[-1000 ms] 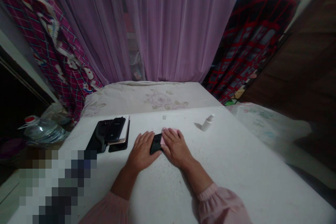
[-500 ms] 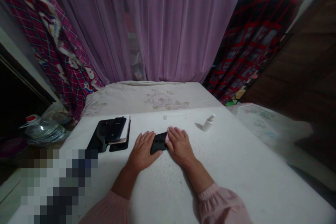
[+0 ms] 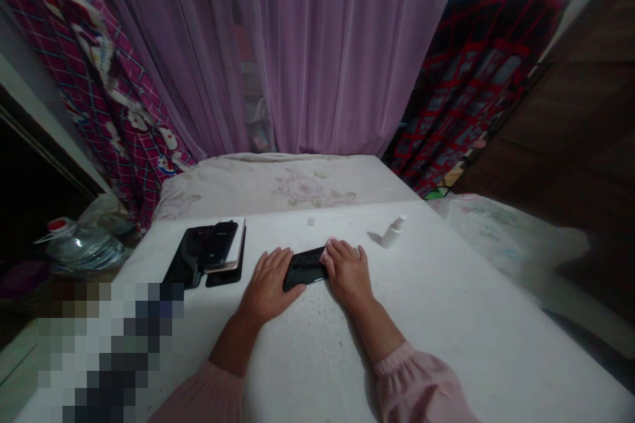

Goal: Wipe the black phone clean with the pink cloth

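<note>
left hand (image 3: 268,283) flat on black phone (image 3: 304,268), right hand (image 3: 348,271) pressing pink cloth (image 3: 327,251), white table (image 3: 446,317)

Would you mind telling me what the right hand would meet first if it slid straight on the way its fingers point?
The right hand points away and slightly right. Bare table lies ahead; the spray bottle sits just right of that line, so a graze is possible, though depth is unclear.

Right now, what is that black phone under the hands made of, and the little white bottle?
The black phone looks like glass on top: dark, smooth and glossy, catching a faint sheen. The left hand steadies it, and the right hand presses a pink cloth, probably soft fabric. The white bottle looks like matte plastic, though it is too small to be sure.
</note>
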`<act>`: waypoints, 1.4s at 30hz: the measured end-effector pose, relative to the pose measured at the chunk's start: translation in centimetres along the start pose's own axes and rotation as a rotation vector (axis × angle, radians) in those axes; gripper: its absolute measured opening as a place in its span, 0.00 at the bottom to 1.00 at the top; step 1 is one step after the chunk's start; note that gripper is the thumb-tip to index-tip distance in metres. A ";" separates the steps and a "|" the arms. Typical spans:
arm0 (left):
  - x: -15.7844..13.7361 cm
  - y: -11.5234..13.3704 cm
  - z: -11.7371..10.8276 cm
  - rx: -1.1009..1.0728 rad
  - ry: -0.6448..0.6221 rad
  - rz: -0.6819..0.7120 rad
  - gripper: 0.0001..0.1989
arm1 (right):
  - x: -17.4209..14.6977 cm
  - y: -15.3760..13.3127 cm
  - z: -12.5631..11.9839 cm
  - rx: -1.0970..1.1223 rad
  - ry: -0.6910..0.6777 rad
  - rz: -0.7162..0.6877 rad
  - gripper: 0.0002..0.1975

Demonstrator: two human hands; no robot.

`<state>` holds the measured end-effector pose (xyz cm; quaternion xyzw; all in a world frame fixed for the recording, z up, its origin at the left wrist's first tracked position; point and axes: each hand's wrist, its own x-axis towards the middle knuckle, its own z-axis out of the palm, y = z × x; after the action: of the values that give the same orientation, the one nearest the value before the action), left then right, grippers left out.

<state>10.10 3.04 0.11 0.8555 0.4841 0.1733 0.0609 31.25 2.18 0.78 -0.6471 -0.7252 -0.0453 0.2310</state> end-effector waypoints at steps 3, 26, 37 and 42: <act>0.0 0.0 -0.1 0.000 -0.017 0.001 0.33 | 0.0 0.3 0.0 0.051 0.023 -0.052 0.17; -0.2 -0.3 0.1 0.002 0.015 0.046 0.32 | 4.1 2.2 0.4 0.240 -0.093 0.058 0.11; -0.3 -0.5 0.4 -0.006 0.044 0.063 0.33 | 3.5 4.4 -0.7 0.421 -0.191 -0.226 0.13; -0.3 -0.6 0.3 -0.018 0.041 0.072 0.33 | 3.6 4.5 -0.7 0.429 -0.200 -0.190 0.12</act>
<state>9.63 3.13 -0.42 0.8681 0.4525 0.1972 0.0527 35.51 5.97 1.80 -0.5137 -0.7949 0.1523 0.2847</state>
